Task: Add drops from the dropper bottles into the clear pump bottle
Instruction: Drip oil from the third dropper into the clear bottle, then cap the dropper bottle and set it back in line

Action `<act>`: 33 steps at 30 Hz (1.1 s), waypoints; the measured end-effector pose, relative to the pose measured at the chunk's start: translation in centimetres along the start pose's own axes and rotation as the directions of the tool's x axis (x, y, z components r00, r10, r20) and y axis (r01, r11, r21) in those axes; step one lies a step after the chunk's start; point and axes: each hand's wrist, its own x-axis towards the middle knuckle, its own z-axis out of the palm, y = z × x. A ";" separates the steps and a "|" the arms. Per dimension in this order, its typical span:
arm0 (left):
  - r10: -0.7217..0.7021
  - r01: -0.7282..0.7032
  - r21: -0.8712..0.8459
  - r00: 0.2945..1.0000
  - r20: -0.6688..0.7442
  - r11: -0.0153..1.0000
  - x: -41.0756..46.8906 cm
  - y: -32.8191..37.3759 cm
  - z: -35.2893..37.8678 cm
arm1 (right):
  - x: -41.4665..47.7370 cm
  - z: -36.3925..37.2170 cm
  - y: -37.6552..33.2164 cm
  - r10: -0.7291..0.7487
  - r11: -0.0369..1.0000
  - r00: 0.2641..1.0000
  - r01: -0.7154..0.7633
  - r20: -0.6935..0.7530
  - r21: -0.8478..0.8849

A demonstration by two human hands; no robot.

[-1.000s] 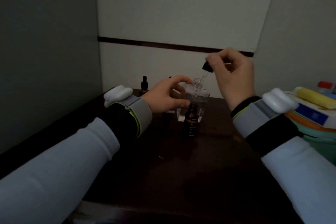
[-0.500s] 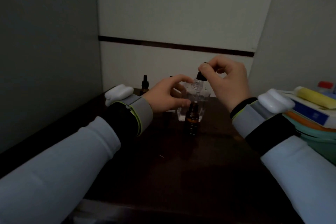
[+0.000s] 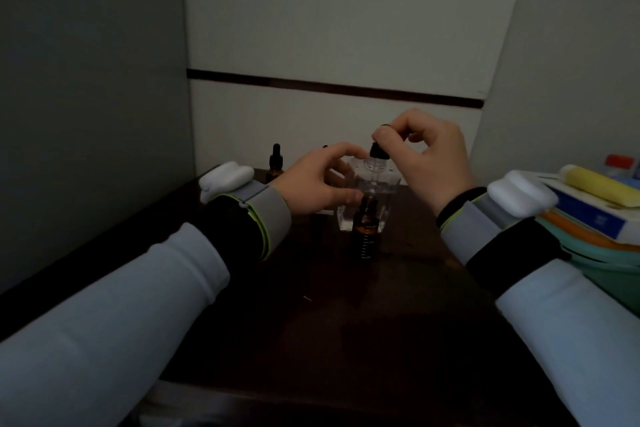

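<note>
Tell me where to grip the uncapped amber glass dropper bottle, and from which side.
Grip the amber glass dropper bottle round its cylindrical body, below the narrow neck, from the near side: it stands upright and open, the clear square pump bottle close behind, the left hand beside its neck.

Your left hand [image 3: 318, 180]: fingers curled round the clear bottle [image 3: 381, 182], forearm angled in from the left.
Your right hand [image 3: 433, 156]: held higher, thumb and forefinger pinching the dropper [image 3: 377, 151].
</note>
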 end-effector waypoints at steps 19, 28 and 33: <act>-0.046 0.052 0.108 0.997 -0.054 0.993 0.5 -1.5 0.2 | 0.1 -1.1 -1.0 0.102 0.990 0.823 -0.141 0.559 0.027; -0.221 0.196 0.116 0.939 0.264 0.974 -1.1 2.6 -1.7 | 0.3 -2.4 -1.0 0.186 0.946 0.615 -0.322 0.766 0.028; -0.228 0.201 0.109 0.885 0.406 0.974 -1.2 2.1 0.1 | 0.2 -2.1 -0.9 0.214 0.940 0.621 -0.342 0.754 0.014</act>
